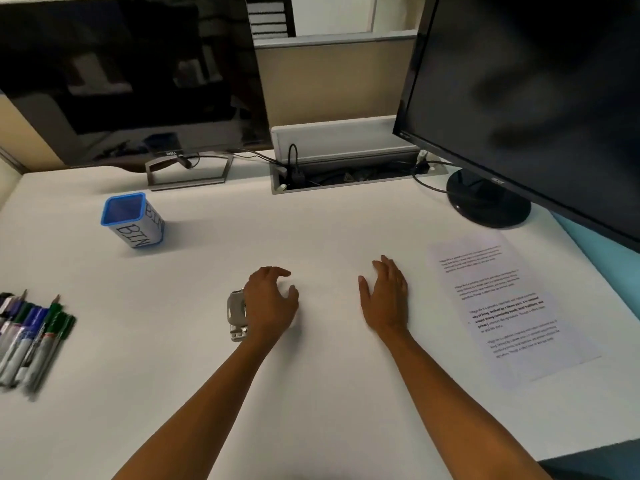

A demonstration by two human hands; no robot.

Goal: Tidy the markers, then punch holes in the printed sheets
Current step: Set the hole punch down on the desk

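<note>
Several markers and pencils (29, 337) lie in a loose bunch at the desk's left edge. A blue-rimmed cup labelled BIN (133, 220) stands upright behind them, with nothing visible inside. The printed sheets (509, 306) lie flat on the right. A small metal hole punch (236, 315) sits mid-desk, partly hidden by my left hand (272, 301), which hovers beside it with curled, spread fingers and grips nothing. My right hand (384, 296) rests flat on the desk, fingers apart, left of the sheets.
Two dark monitors stand at the back, the left one (131, 74) on a frame stand and the right one (526, 109) on a round base (488, 202). An open cable tray (346, 168) with plugs sits between them. The white desk (329, 393) ends at the right.
</note>
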